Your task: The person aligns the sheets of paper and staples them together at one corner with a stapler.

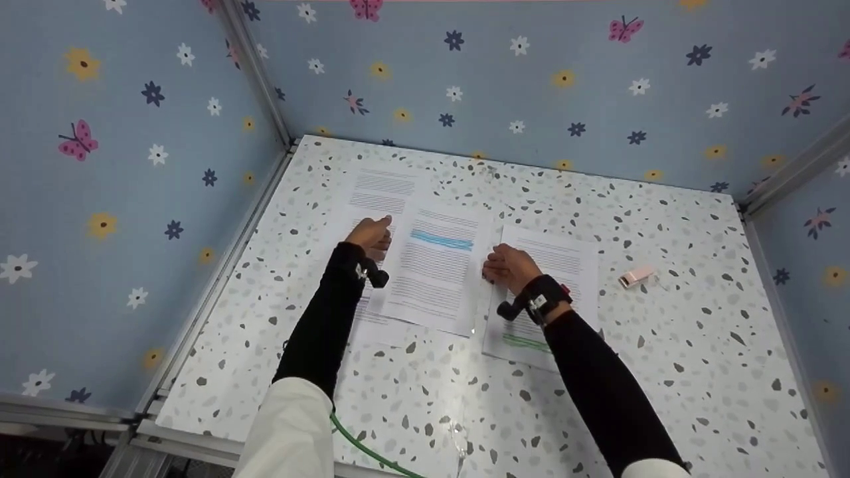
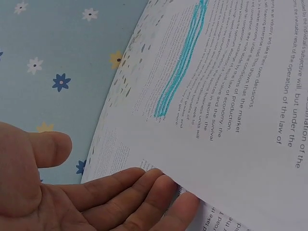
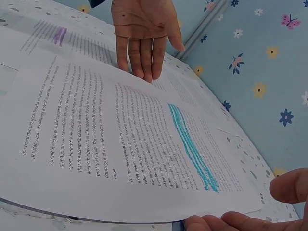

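Observation:
A printed sheet with a blue highlighted band (image 1: 435, 272) lies in the middle of the table, its edges slightly raised in the wrist views. At its left edge is my left hand (image 1: 372, 236), thumb raised and fingers extended against the paper's edge. My right hand (image 1: 512, 267) is at the opposite edge; in the right wrist view its fingertips (image 3: 231, 220) touch that edge from the side, thumb apart. Under the left side of the blue-marked sheet is another printed sheet (image 1: 384, 180) with a purple mark (image 3: 59, 36). A sheet with green highlighting (image 1: 524, 342) lies beneath my right forearm.
Right of the papers lies a small pink object (image 1: 636, 276) with a metal-looking end. Patterned panels (image 1: 531, 79) enclose the speckled table (image 1: 697, 332) at the back and sides. A green cable (image 1: 372, 454) hangs near the front edge.

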`<action>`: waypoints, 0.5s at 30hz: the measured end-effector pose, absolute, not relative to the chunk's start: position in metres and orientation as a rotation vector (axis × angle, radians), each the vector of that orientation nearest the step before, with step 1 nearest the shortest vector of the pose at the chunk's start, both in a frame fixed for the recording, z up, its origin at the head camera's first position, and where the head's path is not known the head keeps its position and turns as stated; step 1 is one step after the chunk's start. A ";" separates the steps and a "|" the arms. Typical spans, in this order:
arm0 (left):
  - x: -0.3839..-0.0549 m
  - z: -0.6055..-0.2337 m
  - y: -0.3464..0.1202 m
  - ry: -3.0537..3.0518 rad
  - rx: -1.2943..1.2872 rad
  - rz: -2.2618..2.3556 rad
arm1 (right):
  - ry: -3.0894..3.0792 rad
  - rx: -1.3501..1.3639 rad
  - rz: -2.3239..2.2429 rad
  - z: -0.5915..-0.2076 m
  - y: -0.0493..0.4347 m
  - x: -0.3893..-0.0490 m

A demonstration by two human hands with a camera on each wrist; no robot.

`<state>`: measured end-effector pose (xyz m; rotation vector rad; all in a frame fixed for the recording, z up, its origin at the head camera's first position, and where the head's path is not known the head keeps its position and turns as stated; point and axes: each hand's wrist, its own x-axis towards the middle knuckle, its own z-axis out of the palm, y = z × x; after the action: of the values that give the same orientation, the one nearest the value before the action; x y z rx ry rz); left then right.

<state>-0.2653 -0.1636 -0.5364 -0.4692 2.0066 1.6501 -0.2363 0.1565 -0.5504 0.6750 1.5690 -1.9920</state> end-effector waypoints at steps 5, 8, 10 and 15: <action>-0.268 -0.544 -0.160 1.989 -0.542 1.685 | 1.568 0.713 -1.988 -0.550 0.155 -0.237; -0.269 -0.547 -0.158 1.986 -0.568 1.677 | 1.576 0.733 -1.989 -0.549 0.153 -0.239; -0.269 -0.548 -0.156 1.989 -0.556 1.673 | 1.591 0.726 -1.995 -0.549 0.151 -0.240; -0.271 -0.548 -0.152 1.998 -0.462 1.645 | 1.605 0.635 -2.020 -0.552 0.149 -0.241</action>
<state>-0.2707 -0.1516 -0.5484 -0.4615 1.9976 1.6450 -0.2405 0.1487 -0.5520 0.6348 1.6050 -2.0204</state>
